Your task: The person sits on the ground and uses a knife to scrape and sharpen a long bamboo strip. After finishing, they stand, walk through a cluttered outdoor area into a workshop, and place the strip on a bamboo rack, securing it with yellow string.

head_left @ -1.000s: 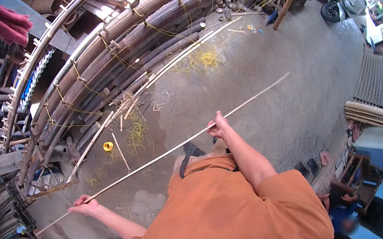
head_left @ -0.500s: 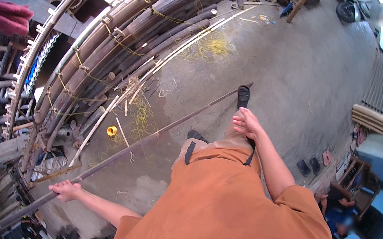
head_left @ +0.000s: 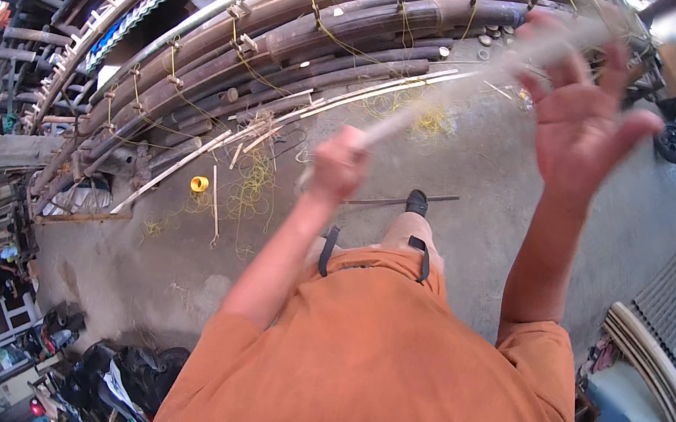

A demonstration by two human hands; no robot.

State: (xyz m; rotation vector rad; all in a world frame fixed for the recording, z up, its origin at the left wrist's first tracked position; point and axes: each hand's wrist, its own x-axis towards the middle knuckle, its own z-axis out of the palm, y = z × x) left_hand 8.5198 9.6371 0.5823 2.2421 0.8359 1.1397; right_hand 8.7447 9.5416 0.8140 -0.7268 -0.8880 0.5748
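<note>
Thin pale strip (head_left: pixel 451 97): blurred, now raised steeply above the bamboo pole stack (head_left: pixel 294 38), no longer level. Left hand (head_left: pixel 338 163): clenched round its lower end. Right hand (head_left: pixel 587 95): released, fingers spread beside strip; likely mid-swing repositioning.

Bamboo poles (head_left: pixel 316 7) stacked ahead-left, tape roll (head_left: pixel 199 183) on floor (head_left: pixel 481 189) before them

No packages, labels, signs or screens are discernible anywhere in the frame, from upper left to lower right.
</note>
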